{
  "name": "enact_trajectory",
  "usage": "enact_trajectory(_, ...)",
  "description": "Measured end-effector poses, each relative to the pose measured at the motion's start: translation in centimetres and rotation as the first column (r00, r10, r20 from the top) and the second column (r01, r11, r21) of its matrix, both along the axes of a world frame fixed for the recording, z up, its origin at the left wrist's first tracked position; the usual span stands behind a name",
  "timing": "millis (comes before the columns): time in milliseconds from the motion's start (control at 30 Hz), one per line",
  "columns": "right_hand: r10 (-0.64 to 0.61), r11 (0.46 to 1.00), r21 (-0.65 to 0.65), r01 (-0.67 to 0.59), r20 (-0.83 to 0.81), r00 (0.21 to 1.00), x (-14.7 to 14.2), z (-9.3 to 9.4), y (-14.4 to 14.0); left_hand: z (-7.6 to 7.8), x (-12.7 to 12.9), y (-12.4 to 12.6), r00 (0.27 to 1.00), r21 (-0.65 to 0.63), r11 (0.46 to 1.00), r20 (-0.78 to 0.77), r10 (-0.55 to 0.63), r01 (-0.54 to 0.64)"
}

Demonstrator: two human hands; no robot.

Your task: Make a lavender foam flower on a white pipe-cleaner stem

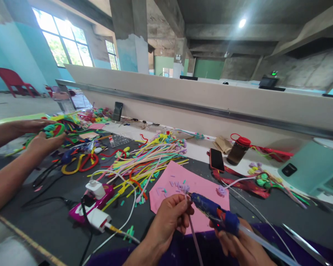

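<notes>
My left hand point(170, 214) pinches a lilac pipe cleaner point(194, 236) whose lower end hangs down toward me. At its top sits a small lilac tuft point(185, 188), just above my fingertips. My right hand point(237, 242) grips a blue hot glue gun point(211, 208), with a long clear glue stick point(266, 244) out of its back. The gun's nozzle points left and is close to the tuft; whether they touch I cannot tell. Beneath lies a pink sheet point(169, 176) with short lilac cut pieces point(173, 183) and a finished-looking lilac flower point(221, 190) near its right edge.
Left of the sheet are bundled coloured pipe cleaners point(155, 155), scissors point(86, 163) and a magenta power strip point(77, 214) with cables. A phone point(217, 160) and red-lidded bottle point(238, 150) stand behind. Another person's hands point(46, 142) hold green and red pieces at left.
</notes>
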State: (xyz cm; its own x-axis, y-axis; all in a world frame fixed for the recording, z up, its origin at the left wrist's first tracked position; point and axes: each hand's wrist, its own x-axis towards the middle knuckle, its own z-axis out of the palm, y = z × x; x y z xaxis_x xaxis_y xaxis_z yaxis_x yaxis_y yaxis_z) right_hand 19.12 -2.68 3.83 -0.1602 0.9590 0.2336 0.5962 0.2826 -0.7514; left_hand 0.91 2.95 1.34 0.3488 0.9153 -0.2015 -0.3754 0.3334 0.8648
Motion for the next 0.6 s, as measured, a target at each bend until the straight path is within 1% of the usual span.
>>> enact_trajectory(100, 0.067, 0.997, 0.026, -0.068, 0.031, 0.997, 0.14, 0.06, 0.22, -0.07, -0.12, 0.06, 1.0, 0.003, 1.0, -0.021, 0.008, -0.008)
enact_trajectory(200, 0.086, 0.996, 0.028, -0.087, 0.037, 0.996, 0.1, 0.22, 0.16, 0.02, -0.15, 0.06, 1.0, 0.004, 1.0, -0.027, 0.009, -0.009)
enact_trajectory(267, 0.063, 0.998, 0.019, -0.063, 0.012, 0.998, -0.05, 0.33, 0.0, 0.07, -0.1, 0.03, 1.0, 0.004, 1.0, -0.021, 0.011, -0.011)
enact_trajectory(400, -0.04, 0.999, -0.006, 0.04, -0.002, 0.999, -0.17, 0.32, -0.2, -0.15, -0.09, 0.01, 0.999, 0.015, 1.0, -0.033, -0.017, 0.017)
enact_trajectory(433, -0.03, 1.0, -0.004, 0.03, 0.01, 0.999, -0.11, 0.3, -0.16, -0.24, -0.11, 0.03, 0.999, 0.019, 1.0, -0.039, -0.021, 0.022)
enact_trajectory(533, 0.069, 0.997, 0.029, -0.07, 0.046, 0.997, 0.14, 0.32, 0.13, -0.36, -0.2, 0.1, 0.999, 0.023, 1.0, -0.044, -0.007, 0.008)
enact_trajectory(600, 0.102, 0.994, 0.046, -0.104, 0.045, 0.994, 0.22, 0.36, 0.27, -0.31, -0.24, 0.14, 0.999, 0.016, 1.0, -0.045, -0.002, 0.003)
